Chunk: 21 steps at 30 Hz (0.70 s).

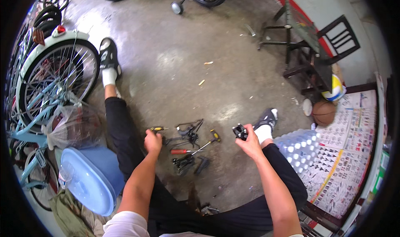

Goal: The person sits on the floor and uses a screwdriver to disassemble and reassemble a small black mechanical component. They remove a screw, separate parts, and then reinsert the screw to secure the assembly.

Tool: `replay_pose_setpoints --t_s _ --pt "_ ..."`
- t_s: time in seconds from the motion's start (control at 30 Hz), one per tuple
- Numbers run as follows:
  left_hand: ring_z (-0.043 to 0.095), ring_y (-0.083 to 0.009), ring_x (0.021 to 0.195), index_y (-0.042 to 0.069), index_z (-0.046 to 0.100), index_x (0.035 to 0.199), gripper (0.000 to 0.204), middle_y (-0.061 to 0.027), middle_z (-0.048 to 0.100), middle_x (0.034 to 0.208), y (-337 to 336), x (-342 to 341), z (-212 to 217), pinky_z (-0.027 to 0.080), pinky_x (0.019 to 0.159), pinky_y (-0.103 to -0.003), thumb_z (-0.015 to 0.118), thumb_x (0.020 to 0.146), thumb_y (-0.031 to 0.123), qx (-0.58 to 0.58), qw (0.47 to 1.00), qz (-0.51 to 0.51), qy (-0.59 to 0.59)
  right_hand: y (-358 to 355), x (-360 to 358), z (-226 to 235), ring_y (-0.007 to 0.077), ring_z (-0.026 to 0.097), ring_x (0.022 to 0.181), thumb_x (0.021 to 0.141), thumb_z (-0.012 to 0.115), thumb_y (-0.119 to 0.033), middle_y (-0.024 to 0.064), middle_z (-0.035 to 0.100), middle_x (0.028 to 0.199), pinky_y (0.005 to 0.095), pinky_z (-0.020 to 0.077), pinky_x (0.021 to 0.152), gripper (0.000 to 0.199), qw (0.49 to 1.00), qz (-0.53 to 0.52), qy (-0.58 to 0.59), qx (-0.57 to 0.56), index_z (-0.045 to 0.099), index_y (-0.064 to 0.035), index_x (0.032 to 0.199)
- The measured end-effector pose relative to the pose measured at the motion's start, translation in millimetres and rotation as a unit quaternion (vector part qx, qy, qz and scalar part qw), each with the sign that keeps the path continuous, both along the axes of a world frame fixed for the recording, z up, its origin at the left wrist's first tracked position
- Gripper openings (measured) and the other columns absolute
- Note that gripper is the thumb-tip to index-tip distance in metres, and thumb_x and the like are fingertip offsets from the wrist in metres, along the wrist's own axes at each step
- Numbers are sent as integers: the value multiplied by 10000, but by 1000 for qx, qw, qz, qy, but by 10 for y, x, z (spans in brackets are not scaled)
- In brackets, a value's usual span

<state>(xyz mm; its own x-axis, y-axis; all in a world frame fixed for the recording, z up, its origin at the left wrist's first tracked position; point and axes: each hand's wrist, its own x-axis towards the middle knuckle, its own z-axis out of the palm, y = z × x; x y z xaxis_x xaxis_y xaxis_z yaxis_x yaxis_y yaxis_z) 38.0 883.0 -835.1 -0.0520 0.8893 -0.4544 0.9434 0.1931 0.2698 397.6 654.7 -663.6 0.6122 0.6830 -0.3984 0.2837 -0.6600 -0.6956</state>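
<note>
My left hand (153,142) is closed round a short yellow-and-black screwdriver (157,129), its shaft pointing right. In my right hand (251,144) is a small black part with silvery bits (239,132), gripped by the fingers; its exact kind is unclear. On the floor between the hands lie a red-handled screwdriver (179,151) and a long screwdriver with a yellow-and-black handle (215,135). Black bicycle-like parts (188,133) are spread around them. A dark clump of parts (182,164) sits nearer me, beside a black piece (202,165).
At left stand a light blue bicycle (39,139), a clear plastic bag (74,126) and a blue lidded tub (89,180). To the right are packed bottles (296,147), a basketball (323,113) and a dark chair (339,39). My legs stretch out on both sides of the parts.
</note>
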Motion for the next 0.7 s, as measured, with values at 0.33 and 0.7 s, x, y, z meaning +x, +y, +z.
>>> replay_pose_setpoints --t_s 0.33,0.7 --pt "636 -107 637 25 642 1254 303 -50 692 928 -19 684 2569 511 590 -266 585 1119 290 -68 762 154 -626 268 -279 2088 211 675 1060 825 735 -58 78 659 1140 349 531 917 498 968 134 89 191 571 -72 1296" --pt "654 -150 637 -15 581 1341 368 -150 707 932 -413 825 4326 551 606 -265 479 1162 290 72 608 65 -788 499 -671 1965 134 661 801 826 935 -279 34 696 879 314 537 746 507 961 196 98 169 620 -79 1170"
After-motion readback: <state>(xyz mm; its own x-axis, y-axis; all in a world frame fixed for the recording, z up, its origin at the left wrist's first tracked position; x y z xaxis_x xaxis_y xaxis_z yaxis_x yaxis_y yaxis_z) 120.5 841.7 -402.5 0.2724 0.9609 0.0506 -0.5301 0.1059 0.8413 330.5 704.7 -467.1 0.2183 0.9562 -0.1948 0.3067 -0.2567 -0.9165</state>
